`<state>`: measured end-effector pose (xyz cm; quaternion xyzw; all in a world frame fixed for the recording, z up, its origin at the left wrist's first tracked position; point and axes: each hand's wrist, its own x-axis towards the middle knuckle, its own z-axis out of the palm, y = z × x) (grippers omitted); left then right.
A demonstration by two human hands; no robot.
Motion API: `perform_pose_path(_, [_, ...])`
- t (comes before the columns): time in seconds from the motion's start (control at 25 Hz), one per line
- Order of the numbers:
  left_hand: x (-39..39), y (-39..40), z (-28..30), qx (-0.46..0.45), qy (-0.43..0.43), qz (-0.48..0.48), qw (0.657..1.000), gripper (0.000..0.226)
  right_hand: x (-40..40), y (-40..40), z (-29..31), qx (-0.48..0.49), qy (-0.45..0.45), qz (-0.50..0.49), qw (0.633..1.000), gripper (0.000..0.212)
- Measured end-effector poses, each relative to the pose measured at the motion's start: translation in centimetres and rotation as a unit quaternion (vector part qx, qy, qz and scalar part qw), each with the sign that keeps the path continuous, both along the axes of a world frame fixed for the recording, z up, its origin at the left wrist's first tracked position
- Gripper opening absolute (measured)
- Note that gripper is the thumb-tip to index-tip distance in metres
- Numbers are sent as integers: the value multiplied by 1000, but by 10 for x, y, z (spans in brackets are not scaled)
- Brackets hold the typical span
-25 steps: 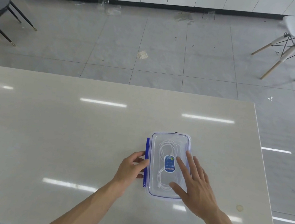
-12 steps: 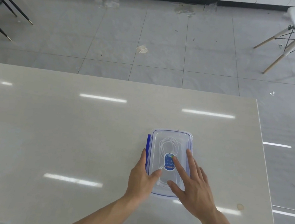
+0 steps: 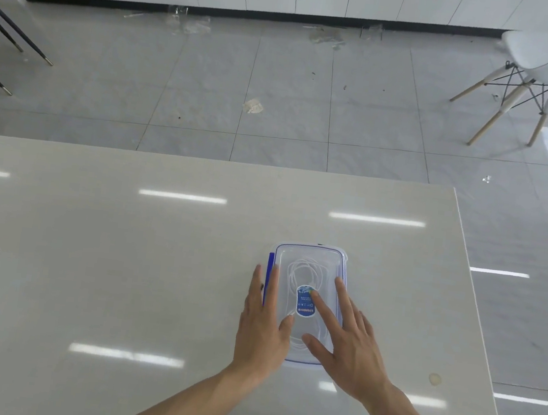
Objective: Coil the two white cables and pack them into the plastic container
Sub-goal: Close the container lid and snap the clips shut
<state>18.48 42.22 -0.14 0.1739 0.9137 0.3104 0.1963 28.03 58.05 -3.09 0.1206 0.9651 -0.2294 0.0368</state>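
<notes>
Pale stone-look worktop (image 3: 121, 257), glossy, carried one clear plastic container (image 3: 311, 256) near its right edge, lid on, blue latch (image 3: 269, 275) standing out at the left side. White cables (image 3: 306, 270) lay coiled inside, seen through the lid. Left hand (image 3: 263, 326) lay flat over the left rim, grip open, fingers straddling the latch. Right hand (image 3: 348, 347) pressed spread fingers on the lid, grip open. Blue label (image 3: 304, 306) sat mid-lid.

Label (image 3: 306, 301) print too small
</notes>
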Motion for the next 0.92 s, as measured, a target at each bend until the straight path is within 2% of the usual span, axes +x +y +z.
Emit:
perform_pose_path(0.08, [-4,1,-1,-61,132,-127,981,75,-1,-2,2,-13,-11,5,1000,69])
perform_pose_path(0.12, [-6,1,-2,-87,168,-178,966,68,-1,-3,3,-20,-13,8,1000,69])
perform_pose_path(0.24, [-14,-6,-7,-142,183,-243,942,56,1,-8,5,-70,-2,12,997,75])
perform_pose_path(0.32, [-16,-16,-13,-168,197,-264,929,57,6,-12,4,-154,10,-69,986,77])
perform_pose_path(0.36, [-16,-19,-15,-179,199,-271,925,57,9,-13,4,-211,8,-152,966,75])
perform_pose_path(0.44, [-17,-22,-15,-198,196,-277,920,58,13,-14,6,-323,-31,-314,892,64])
perform_pose_path(0.52, [-16,-23,-13,-216,197,-284,913,58,16,-15,9,-421,-85,-376,821,52])
perform_pose_path(0.64, [-17,-28,-13,-233,207,-304,900,64,18,-16,14,-522,-114,-400,745,30])
perform_pose_path(0.72, [-19,-28,-11,-238,210,-313,895,70,17,-15,17,-558,-108,-400,719,23])
perform_pose_path(0.8, [-18,-28,-10,-242,208,-317,893,73,16,-14,18,-575,-101,-394,710,24])
perform_pose_path(0.92, [-18,-28,-11,-243,199,-315,896,74,16,-10,16,-563,-85,-391,723,21])
